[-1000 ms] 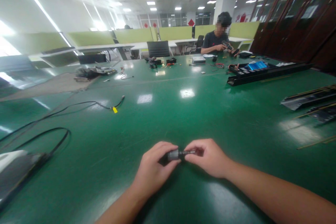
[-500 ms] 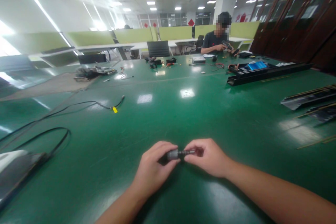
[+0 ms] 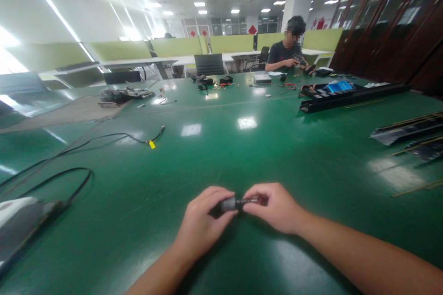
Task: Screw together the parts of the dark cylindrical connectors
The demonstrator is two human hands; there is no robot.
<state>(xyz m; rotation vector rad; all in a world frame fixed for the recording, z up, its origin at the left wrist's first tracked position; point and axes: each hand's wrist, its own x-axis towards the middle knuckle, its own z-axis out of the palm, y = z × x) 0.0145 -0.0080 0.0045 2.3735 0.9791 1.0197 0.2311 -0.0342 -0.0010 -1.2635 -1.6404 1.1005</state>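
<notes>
Between my two hands lies a small grey cylindrical metal part (image 3: 228,203) with a thinner dark, ridged shaft (image 3: 245,201) pointing right. My left hand (image 3: 202,221) is closed round the wide cylinder, thumb below and fingers above. My right hand (image 3: 277,207) is closed at the shaft's end, thumb and forefinger about it; some of its fingertips are hidden. The part is held level, low over the green tabletop (image 3: 221,161). Its exact kind cannot be made out.
A black cable with a yellow tag (image 3: 152,144) lies at left, near a grey-and-white device (image 3: 24,226). Long black channels (image 3: 346,99) and thin rods lie at right. Across the table a person (image 3: 285,53) handles a dark tool. Small parts and a metal box (image 3: 262,79) stand farther back.
</notes>
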